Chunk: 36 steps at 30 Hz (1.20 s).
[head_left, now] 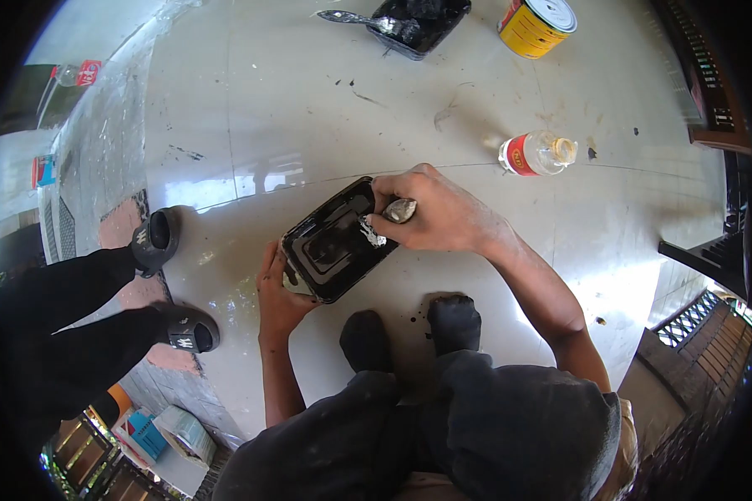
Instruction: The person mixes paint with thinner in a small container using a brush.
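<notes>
My left hand (280, 288) grips the lower left end of a black plastic tray (334, 286), fingers around its rim. Dark, glossy liquid that looks like paint lies in the tray. My right hand (434, 209) is closed around a paintbrush (401, 210) over the tray's right end. The brush's handle end points up towards me, and a silvery part shows below my fingers at the tray. The bristles are mostly hidden. The tray is held above the tiled floor, in front of my feet.
A plastic bottle (536, 154) with a red label lies to the right. Further off are a yellow can (536, 29) and a second black tray (430, 42) with a brush (359, 18) across it. Another person's sandalled feet (184, 328) are at left. Dark furniture (718, 267) stands right.
</notes>
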Available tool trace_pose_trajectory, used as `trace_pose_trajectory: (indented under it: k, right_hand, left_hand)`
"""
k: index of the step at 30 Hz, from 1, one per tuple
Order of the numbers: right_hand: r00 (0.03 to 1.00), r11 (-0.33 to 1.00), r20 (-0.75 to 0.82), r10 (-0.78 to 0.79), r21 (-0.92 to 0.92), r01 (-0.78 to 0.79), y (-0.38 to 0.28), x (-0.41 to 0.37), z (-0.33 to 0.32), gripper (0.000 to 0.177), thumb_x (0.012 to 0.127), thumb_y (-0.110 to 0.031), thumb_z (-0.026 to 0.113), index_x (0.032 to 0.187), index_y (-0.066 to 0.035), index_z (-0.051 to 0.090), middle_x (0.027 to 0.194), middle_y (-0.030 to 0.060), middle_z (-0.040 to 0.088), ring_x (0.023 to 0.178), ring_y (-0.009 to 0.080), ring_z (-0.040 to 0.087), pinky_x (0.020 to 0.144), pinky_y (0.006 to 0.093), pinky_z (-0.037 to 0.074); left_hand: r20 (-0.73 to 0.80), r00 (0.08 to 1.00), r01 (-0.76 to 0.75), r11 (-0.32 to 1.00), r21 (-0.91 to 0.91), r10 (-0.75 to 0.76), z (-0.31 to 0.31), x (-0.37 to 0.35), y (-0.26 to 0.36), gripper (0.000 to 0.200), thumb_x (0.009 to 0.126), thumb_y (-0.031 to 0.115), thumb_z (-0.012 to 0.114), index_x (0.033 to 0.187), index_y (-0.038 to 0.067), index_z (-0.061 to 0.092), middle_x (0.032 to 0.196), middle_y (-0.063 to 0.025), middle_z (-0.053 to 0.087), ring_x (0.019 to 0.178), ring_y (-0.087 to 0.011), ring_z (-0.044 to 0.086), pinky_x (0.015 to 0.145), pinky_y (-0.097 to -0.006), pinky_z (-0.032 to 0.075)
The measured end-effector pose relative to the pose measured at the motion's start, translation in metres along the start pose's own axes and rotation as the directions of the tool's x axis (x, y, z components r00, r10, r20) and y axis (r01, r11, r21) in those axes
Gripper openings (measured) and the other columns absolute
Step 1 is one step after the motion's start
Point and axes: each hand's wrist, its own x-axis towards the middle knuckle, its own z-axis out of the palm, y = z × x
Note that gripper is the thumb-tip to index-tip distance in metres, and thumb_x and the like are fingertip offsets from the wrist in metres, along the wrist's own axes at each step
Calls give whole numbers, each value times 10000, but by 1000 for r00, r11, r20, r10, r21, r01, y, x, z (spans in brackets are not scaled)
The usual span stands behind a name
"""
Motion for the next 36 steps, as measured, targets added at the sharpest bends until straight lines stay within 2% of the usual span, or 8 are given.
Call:
trace_pose_trajectory:
  k: [5,9,12,26,29,30,33,36]
  right_hand:
    - [969,970,-196,-154,157,186,0,11,30,206,855,-150,752,810,-5,612,680,97,645,614,235,640,643,347,498]
    - [994,931,-85,62,364,-27,1,10,49,221,899,-104,738,781,-5,580,640,37,605,549,75,585,503,257,456]
    - [970,864,-42,241,464,-194,3,9,48,214,889,-94,740,787,6,581,618,40,608,541,79,568,506,262,443]
    - [956,956,-245,159,281,-87,24,-8,42,227,874,-58,732,744,-2,554,564,12,540,513,63,498,498,249,384]
    - [947,945,-282,155,323,-58,10,-9,51,226,865,-48,735,743,-6,550,574,21,530,520,69,485,509,254,380]
    - [951,936,-271,146,348,-44,10,-9,55,226,863,-45,736,743,-7,548,579,24,530,521,70,485,510,255,381]
    - [956,966,-282,77,258,-2,25,-9,62,203,845,-50,772,832,0,576,668,42,575,600,110,549,580,273,440]
    - [907,993,-406,-116,-28,114,45,-19,58,334,808,-58,826,1063,26,627,802,63,631,752,163,620,706,310,506]
  left_hand:
    - [-13,997,-72,986,152,75,3,-17,-36,1087,484,278,979,1414,-4,492,1461,-255,465,1357,-409,461,1071,-439,448]
    - [10,1000,-13,1000,28,13,-2,-12,-24,1106,496,234,966,1453,4,459,1469,-227,465,1316,-376,521,1049,-416,478]
    - [46,998,31,999,-14,-30,-4,-8,-16,1061,501,222,950,1424,-9,480,1425,-202,500,1289,-364,538,1043,-396,482]
    - [149,985,100,994,-45,-92,-18,2,5,1023,535,168,927,1435,12,466,1364,-122,536,1165,-312,603,921,-384,531]
    - [41,998,-55,997,62,53,-5,-5,-19,1056,532,157,935,1457,10,447,1419,-146,507,1122,-315,606,872,-371,533]
    - [171,982,85,996,-11,-82,-15,0,-6,1174,484,213,960,1494,18,394,1483,-224,452,1295,-422,515,1077,-422,458]
    - [272,947,190,981,-37,-173,-21,5,2,1199,484,224,965,1509,24,376,1513,-246,416,1367,-421,446,1127,-419,412]
    - [134,990,41,998,53,-48,-5,-10,-28,1196,490,231,965,1511,29,377,1537,-235,395,1414,-407,392,1161,-425,370]
